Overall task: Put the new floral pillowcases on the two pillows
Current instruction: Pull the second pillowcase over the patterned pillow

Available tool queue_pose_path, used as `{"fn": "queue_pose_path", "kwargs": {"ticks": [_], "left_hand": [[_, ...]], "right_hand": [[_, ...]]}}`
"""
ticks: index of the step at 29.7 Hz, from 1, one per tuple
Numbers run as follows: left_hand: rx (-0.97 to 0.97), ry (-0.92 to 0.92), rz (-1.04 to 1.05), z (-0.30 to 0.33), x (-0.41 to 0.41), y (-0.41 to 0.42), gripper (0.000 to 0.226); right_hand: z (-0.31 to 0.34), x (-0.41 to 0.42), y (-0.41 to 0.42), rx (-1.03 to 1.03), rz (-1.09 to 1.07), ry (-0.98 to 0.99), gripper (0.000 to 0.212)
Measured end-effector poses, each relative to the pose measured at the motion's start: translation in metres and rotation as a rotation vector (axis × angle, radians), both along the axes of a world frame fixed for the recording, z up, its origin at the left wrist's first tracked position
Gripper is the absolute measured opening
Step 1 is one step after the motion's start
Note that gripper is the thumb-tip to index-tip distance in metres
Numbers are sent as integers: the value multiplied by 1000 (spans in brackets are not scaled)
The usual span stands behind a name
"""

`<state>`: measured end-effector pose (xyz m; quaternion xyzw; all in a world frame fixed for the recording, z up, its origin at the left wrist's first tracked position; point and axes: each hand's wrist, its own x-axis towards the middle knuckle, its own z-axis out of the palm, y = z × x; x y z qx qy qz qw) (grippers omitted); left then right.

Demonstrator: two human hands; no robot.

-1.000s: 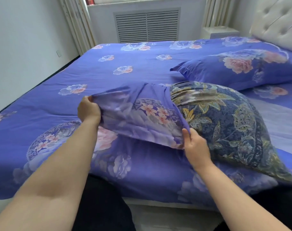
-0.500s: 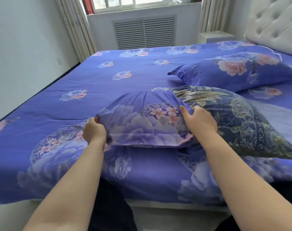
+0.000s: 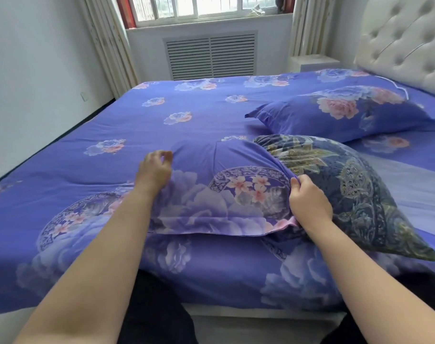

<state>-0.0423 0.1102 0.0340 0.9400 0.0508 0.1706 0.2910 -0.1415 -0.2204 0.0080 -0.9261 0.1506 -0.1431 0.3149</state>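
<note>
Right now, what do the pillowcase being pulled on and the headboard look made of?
Floral pillowcase: thin woven fabric, probably cotton or a blend, matte with a slight sheen; it creases and bunches softly where the right hand pinches its opening. Headboard: cream padded upholstery, likely faux leather; button tufting and a smooth low gloss.

Two pillows lay on one bed (image 3: 162,125): a finished pillow (image 3: 348,112) and a dark pillow (image 3: 355,184) half inside one floral pillowcase (image 3: 224,194). Two hands showed.

Purple floral pillowcase (image 3: 226,192), dark-blue gold-leafed pillow (image 3: 355,189)
</note>
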Motion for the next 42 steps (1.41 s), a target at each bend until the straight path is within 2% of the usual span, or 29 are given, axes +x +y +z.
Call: {"fn": "queue_pose_path", "kwargs": {"ticks": [2,4,7,10,12,15,18,20,22,24,27,31,33,35,36,39,42], "left_hand": [[73,156,-51,-6,7,-20,49],[204,230,-19,-28,0,-39,59],[317,75,82,-55,-28,-57,58],[396,-162,97,-66,-48,-57,37],[431,-226,89,-67,-54,-55,23],[411,-220,-88,-60,-62,-64,16],[315,-223,-221,-45,-58,-76,19],[97,-298,-169,-29,-42,-72,22],[-41,-338,-22,-16,-16,-54,22],[-63,-214,122,-6,12,-34,21],[-18,108,205,10,40,-23,37],[-273,234,273,40,58,-27,64],[-279,275,247,42,52,-35,69],[-244,201,212,36,38,-42,68],[-252,136,210,32,30,-46,66],[-282,-68,213,28,9,-53,59],[-333,-203,239,33,-5,-55,49]], "right_hand": [[3,-5,2,-85,1,39,30],[13,-5,4,-182,-2,25,31],[33,12,7,-329,5,-16,44],[56,51,15,-465,52,154,62],[65,78,28,-524,122,247,68],[65,110,50,-521,210,279,67],[56,122,52,-383,185,281,54],[48,116,45,-338,182,279,48],[38,102,40,-347,203,265,45],[29,84,37,-379,245,278,45],[29,63,34,-459,384,386,41],[47,41,31,-522,531,466,36],[53,34,31,-555,550,446,35],[57,36,33,-430,537,346,36],[59,40,34,-248,513,270,39],[69,64,38,470,415,79,45],[95,98,45,834,378,100,18]]}}
